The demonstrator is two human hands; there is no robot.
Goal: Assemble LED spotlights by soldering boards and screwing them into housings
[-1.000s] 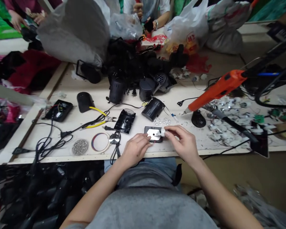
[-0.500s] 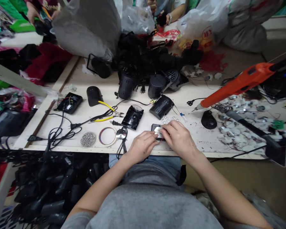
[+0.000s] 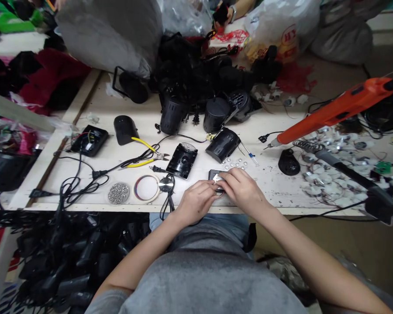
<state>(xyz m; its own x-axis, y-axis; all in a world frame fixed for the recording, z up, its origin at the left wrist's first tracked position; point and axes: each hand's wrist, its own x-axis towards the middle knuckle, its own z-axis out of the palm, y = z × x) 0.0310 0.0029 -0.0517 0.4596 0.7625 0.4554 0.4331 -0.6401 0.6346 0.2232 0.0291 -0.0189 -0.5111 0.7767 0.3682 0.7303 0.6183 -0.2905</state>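
Close to the table's front edge, my left hand point(image 3: 196, 201) curls its fingers round the near left side of a small black plastic part point(image 3: 212, 174). The fingertips of my right hand point(image 3: 242, 186) are pinched together at a silvery plate point(image 3: 217, 178) on top of that part. Both hands are closed and hide much of the part. Just beyond them lie several small shiny pieces point(image 3: 236, 162) and a black curved housing point(image 3: 222, 145). An open black housing half point(image 3: 182, 160) rests to the left of these.
Yellow-handled cutters point(image 3: 147, 153), a tape roll point(image 3: 146, 188), a dish of screws point(image 3: 118, 192) and black cables point(image 3: 75, 187) lie leftward. An orange electric screwdriver point(image 3: 334, 109) hangs at right above white parts point(image 3: 330, 183). Black housings point(image 3: 172, 115) and bags point(image 3: 111, 35) stand behind.
The camera view has shifted slightly, so the background sits a little higher and further left. Both hands stay at the small black part, with my right fingers slightly moved over the plate.
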